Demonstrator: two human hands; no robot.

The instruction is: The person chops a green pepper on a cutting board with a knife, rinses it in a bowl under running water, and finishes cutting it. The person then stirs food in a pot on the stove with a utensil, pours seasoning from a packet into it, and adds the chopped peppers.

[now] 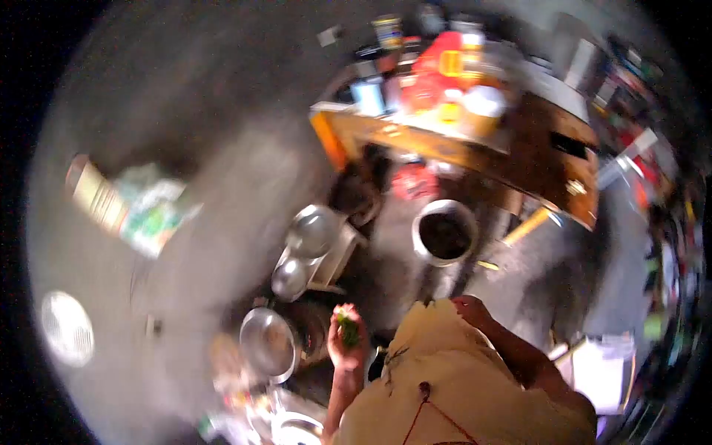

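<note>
My left hand (347, 343) is raised at the lower middle, its fingers curled round a small bunch of green leaves (347, 331). Just left of it stands a round metal pan (268, 345). My right hand (470, 308) rests against the beige clothing (445, 356) near my knee. Its fingers are mostly hidden and blurred, so whether they hold anything is unclear.
A wooden table (437, 146) bears jars, bottles and a red packet. Below it stands a white bucket (445, 233) with a dark inside. Metal bowls (313, 230) sit on a low stand. A plastic bag (152, 211) lies at the left.
</note>
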